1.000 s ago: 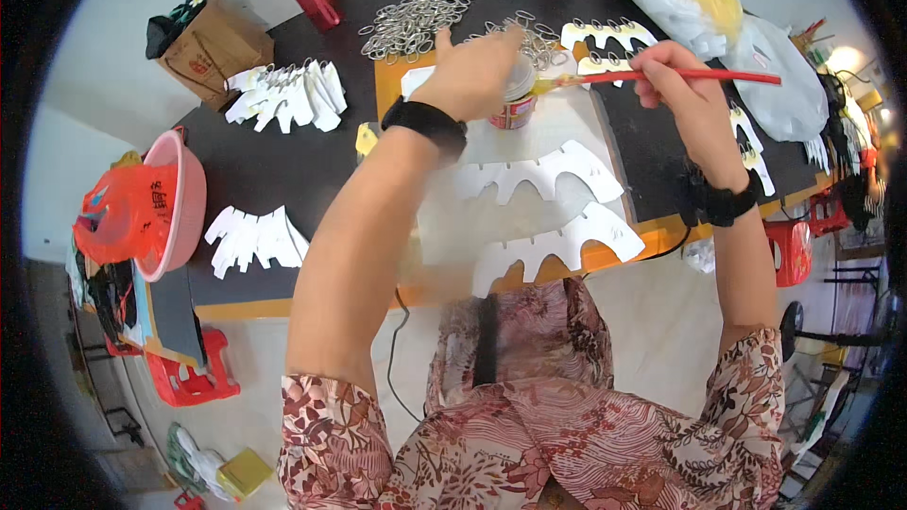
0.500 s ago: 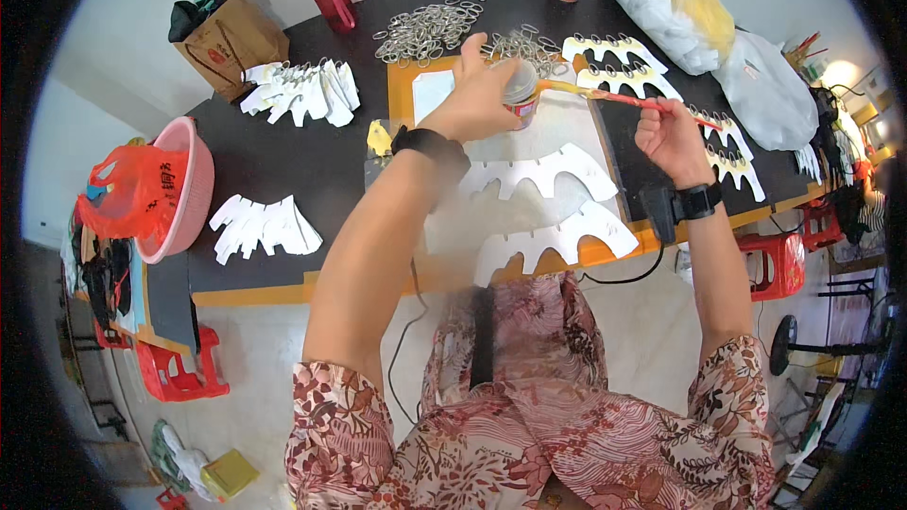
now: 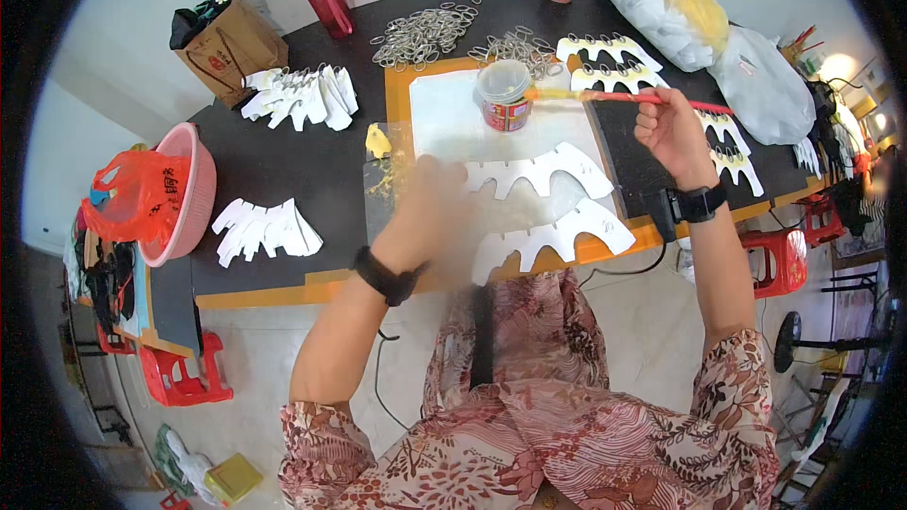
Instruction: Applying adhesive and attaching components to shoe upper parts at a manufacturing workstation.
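Observation:
My right hand (image 3: 671, 137) is closed round the red handle of a brush (image 3: 614, 96). The brush lies roughly level, its yellow-smeared end beside a small clear plastic jar (image 3: 504, 94) with a red label. My left hand (image 3: 430, 217) is over the near left of the white sheet (image 3: 444, 113), its fingers smeared by motion. Just right of it lie two white scalloped pieces, a farther one (image 3: 567, 175) and a nearer one (image 3: 581, 231). A yellow lump (image 3: 378, 140) sits left of the sheet.
Metal rings (image 3: 425, 33) lie heaped at the back. Ringed white pieces (image 3: 302, 94) and plain white pieces (image 3: 269, 229) are stacked at left, near a pink basket (image 3: 194, 194). Finished-looking ringed strips (image 3: 614, 80) and stuffed plastic bags (image 3: 765, 85) are at right.
My left hand has moved away from the jar, back toward me and left over the near part of the sheet. My right hand keeps hold of the brush, which now lies more level.

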A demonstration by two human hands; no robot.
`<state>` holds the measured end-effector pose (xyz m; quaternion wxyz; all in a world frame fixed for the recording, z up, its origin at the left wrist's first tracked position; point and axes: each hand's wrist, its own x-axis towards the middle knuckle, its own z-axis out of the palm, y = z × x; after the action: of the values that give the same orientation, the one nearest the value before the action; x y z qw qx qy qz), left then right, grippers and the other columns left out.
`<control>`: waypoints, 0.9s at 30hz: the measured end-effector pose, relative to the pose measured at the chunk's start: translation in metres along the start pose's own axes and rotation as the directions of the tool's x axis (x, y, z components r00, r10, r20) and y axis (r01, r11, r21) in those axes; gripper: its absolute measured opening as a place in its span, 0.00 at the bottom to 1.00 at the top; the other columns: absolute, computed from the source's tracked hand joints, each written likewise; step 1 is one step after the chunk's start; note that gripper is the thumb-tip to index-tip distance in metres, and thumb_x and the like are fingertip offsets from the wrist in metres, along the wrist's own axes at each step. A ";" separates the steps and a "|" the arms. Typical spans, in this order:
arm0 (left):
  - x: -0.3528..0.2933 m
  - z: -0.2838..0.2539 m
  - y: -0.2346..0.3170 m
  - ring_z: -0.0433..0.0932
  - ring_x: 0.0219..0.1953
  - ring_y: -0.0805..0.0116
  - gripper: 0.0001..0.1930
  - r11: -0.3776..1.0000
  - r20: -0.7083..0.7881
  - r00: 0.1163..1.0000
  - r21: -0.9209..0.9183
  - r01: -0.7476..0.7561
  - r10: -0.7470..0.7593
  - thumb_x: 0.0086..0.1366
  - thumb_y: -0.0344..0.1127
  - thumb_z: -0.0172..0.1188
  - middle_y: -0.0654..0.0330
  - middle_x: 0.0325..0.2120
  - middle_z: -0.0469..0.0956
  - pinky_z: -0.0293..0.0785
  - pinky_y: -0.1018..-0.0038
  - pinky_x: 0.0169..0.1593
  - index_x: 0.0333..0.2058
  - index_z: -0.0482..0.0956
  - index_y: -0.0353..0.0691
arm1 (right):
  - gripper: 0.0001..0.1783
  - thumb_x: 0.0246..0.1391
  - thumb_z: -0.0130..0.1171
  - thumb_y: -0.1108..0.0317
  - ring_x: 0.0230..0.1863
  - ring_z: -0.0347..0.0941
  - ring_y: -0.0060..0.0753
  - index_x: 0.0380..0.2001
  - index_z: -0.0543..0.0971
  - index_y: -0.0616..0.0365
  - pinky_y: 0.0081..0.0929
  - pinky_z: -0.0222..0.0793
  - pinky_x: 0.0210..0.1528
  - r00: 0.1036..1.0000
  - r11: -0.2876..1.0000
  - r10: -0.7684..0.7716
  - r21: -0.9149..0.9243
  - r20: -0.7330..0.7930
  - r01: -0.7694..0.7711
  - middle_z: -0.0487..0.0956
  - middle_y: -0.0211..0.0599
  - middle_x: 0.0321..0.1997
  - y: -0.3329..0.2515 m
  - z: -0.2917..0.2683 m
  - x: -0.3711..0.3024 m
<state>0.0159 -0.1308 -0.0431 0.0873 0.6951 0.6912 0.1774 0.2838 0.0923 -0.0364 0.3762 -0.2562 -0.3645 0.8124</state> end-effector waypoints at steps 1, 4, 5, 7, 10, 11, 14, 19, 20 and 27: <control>0.002 -0.005 0.006 0.68 0.44 0.46 0.17 0.996 0.097 0.991 -0.015 0.093 -0.091 0.54 0.34 0.63 0.44 0.40 0.68 0.66 0.62 0.48 0.41 0.73 0.37 | 0.11 0.59 0.46 0.64 0.22 0.60 0.21 0.30 0.71 0.60 0.20 0.60 0.26 0.996 0.983 0.064 0.169 0.056 -0.073 0.65 0.27 0.20 0.005 -0.008 0.004; -0.009 0.008 -0.006 0.71 0.41 0.49 0.17 0.998 -0.009 0.999 -0.041 -0.046 0.045 0.55 0.34 0.62 0.45 0.40 0.68 0.68 0.63 0.46 0.43 0.73 0.37 | 0.10 0.59 0.47 0.65 0.24 0.61 0.21 0.31 0.72 0.61 0.22 0.61 0.27 1.000 0.915 -0.009 0.403 0.009 0.004 0.66 0.27 0.22 0.019 -0.019 0.004; -0.010 0.011 -0.008 0.71 0.41 0.49 0.17 0.998 -0.012 0.999 -0.042 -0.044 0.044 0.55 0.34 0.62 0.45 0.40 0.68 0.68 0.63 0.46 0.43 0.73 0.37 | 0.10 0.59 0.47 0.65 0.24 0.61 0.22 0.32 0.72 0.62 0.22 0.62 0.28 0.994 0.934 -0.074 0.344 -0.079 0.097 0.67 0.28 0.22 0.019 -0.020 0.004; -0.012 0.008 -0.005 0.74 0.38 0.54 0.18 0.990 0.009 0.996 -0.110 -0.089 0.090 0.57 0.35 0.60 0.45 0.41 0.68 0.70 0.66 0.44 0.45 0.73 0.35 | 0.10 0.59 0.47 0.65 0.24 0.61 0.22 0.33 0.72 0.62 0.22 0.62 0.28 0.977 0.971 -0.115 0.186 -0.177 0.148 0.67 0.28 0.22 0.019 -0.005 -0.003; -0.010 0.007 -0.004 0.75 0.36 0.56 0.18 0.996 0.089 0.995 -0.084 -0.026 0.034 0.57 0.34 0.60 0.46 0.41 0.68 0.71 0.67 0.43 0.44 0.73 0.32 | 0.10 0.59 0.47 0.65 0.24 0.61 0.22 0.33 0.72 0.61 0.22 0.61 0.28 0.953 0.979 -0.194 -0.107 -0.234 0.174 0.66 0.28 0.22 0.016 -0.008 -0.010; -0.011 0.005 -0.002 0.75 0.36 0.56 0.18 0.996 0.087 0.996 -0.087 -0.028 0.035 0.57 0.34 0.60 0.46 0.41 0.68 0.71 0.67 0.43 0.44 0.73 0.32 | 0.10 0.59 0.47 0.65 0.24 0.61 0.23 0.33 0.72 0.61 0.21 0.61 0.28 0.988 0.998 -0.057 0.005 -0.144 0.059 0.66 0.28 0.22 0.014 -0.012 -0.011; -0.016 0.005 -0.007 0.74 0.37 0.55 0.17 0.998 0.100 0.995 -0.057 -0.021 0.026 0.58 0.34 0.59 0.46 0.42 0.68 0.71 0.68 0.44 0.44 0.73 0.30 | 0.10 0.59 0.45 0.65 0.24 0.61 0.23 0.33 0.71 0.61 0.21 0.60 0.28 0.987 0.962 0.116 0.237 0.107 -0.138 0.66 0.27 0.23 0.015 -0.007 -0.016; -0.037 -0.018 -0.004 0.71 0.42 0.52 0.19 0.992 0.103 0.995 -0.121 0.021 -0.008 0.57 0.36 0.62 0.46 0.45 0.67 0.69 0.66 0.47 0.44 0.73 0.29 | 0.11 0.60 0.45 0.67 0.25 0.61 0.23 0.37 0.72 0.65 0.22 0.61 0.30 0.986 0.867 -0.028 0.495 0.161 -0.057 0.67 0.28 0.24 0.012 0.030 -0.024; -0.039 -0.009 -0.008 0.71 0.42 0.52 0.19 0.992 0.112 0.993 -0.123 0.035 -0.021 0.57 0.36 0.62 0.46 0.45 0.67 0.69 0.66 0.47 0.44 0.73 0.29 | 0.12 0.60 0.45 0.67 0.26 0.61 0.22 0.38 0.72 0.65 0.22 0.61 0.30 0.986 0.866 -0.057 0.499 0.156 -0.029 0.67 0.28 0.24 0.012 0.036 -0.025; -0.052 0.027 -0.008 0.66 0.47 0.46 0.28 0.993 -0.058 0.995 0.083 0.083 -0.079 0.53 0.40 0.65 0.45 0.46 0.65 0.64 0.59 0.50 0.49 0.70 0.32 | 0.12 0.61 0.47 0.65 0.30 0.69 0.23 0.40 0.73 0.63 0.22 0.67 0.35 0.975 0.997 0.044 -0.075 0.220 -0.028 0.74 0.31 0.30 0.037 0.064 -0.036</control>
<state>0.0194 -0.1790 -0.0770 0.0459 0.6644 0.7279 0.1631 0.2445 0.0212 -0.0219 0.3089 -0.1842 -0.4283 0.8290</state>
